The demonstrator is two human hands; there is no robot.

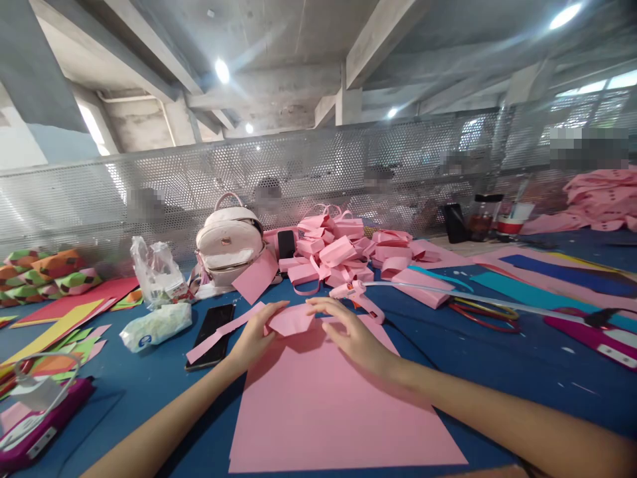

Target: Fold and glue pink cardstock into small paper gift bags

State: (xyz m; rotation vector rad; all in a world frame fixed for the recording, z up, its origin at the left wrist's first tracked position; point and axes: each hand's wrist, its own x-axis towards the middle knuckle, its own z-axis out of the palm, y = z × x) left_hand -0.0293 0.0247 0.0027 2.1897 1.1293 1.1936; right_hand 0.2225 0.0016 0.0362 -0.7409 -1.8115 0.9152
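Between my two hands a small folded pink paper piece [292, 320] is held above a large pink sheet [338, 411]. My left hand [256, 335] pinches its left side, with a narrow pink strip [213, 342] lying beside that hand across a black phone [212, 332]. On the right, my right hand [355, 338] has its fingertips at the piece's upper right edge, fingers curved over it. A pink glue gun [359, 297] lies just behind my right hand, a long clear glue stick in its rear end.
Behind are a white backpack [231, 245] and a heap of folded pink paper pieces [338, 249]. A tissue pack [156, 326] and a power strip [47, 421] sit left; another power strip [597, 335], coloured sheets and cups [510, 226] are right. A perforated metal screen stands behind.
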